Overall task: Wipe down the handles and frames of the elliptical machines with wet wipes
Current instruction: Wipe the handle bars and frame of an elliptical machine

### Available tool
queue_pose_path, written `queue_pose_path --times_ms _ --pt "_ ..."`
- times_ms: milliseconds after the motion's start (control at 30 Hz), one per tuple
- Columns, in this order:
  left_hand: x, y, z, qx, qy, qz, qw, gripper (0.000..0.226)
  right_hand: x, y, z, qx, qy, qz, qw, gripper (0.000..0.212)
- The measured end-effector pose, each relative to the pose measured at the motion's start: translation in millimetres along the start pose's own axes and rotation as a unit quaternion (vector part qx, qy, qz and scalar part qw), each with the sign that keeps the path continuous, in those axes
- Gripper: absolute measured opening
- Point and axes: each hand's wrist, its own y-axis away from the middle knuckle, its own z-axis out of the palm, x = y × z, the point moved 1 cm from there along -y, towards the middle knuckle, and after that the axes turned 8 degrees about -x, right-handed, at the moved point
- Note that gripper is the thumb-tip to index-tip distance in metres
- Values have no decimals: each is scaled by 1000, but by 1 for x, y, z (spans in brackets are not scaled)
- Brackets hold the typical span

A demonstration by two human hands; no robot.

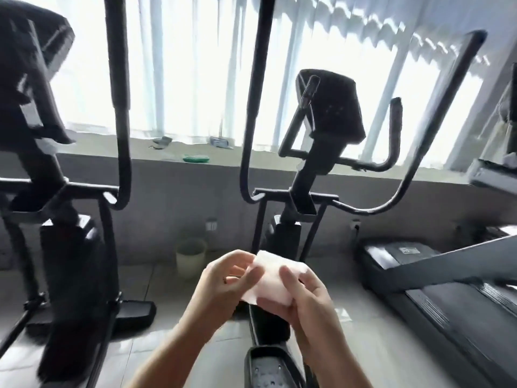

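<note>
While my left hand (223, 278) and right hand (305, 292) pinch white wet wipe (270, 278) between them, elliptical (316, 169) handle tops cut off, wipe's lower edge hidden.

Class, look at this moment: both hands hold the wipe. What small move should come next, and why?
Probably lift the wet wipe to the nearest handle: both the left hand and right hand hold it, touching no machine.
</note>
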Motion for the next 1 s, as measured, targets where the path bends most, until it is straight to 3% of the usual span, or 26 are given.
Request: queue_pose_path --times_ms 100,167,300,367,433,467,533,633,733,867,933,1000 --pt "-8 -71 -7 23 -23 40 999 7 -28 -67 -11 -26 47 -40 998 21" --pt "-11 -115 -14 24 -35 70 997 9 -43 -106 -14 -53 76 -46 995 13" --pt "-18 -210 -31 23 -62 139 988 15 -78 -180 -17 -84 89 -50 991 15" --pt "-19 -257 -38 3 -95 188 978 7 -94 -216 -22 -44 97 -79 991 10" --pt "-17 -304 -49 -7 -142 237 961 17 -111 -255 -35 32 148 -146 978 7" --pt "-15 -330 -57 3 -180 265 947 21 -122 -273 -41 74 213 -199 954 10" --pt "-7 -382 -71 47 -265 337 902 28 -142 -304 -51 137 375 -302 866 13" --pt "18 -469 -92 105 -405 463 781 31 -176 -355 -55 191 517 -415 723 13" --pt "31 -548 -108 46 -540 488 684 41 -223 -423 -58 253 619 -462 582 13" --pt "24 -597 -111 16 -586 506 633 51 -280 -499 -52 289 675 -453 505 22" --pt "22 -603 -111 27 -562 546 621 54 -288 -523 -51 240 739 -418 472 23" --pt "21 -606 -114 23 -543 570 616 56 -279 -534 -54 179 780 -381 463 24"
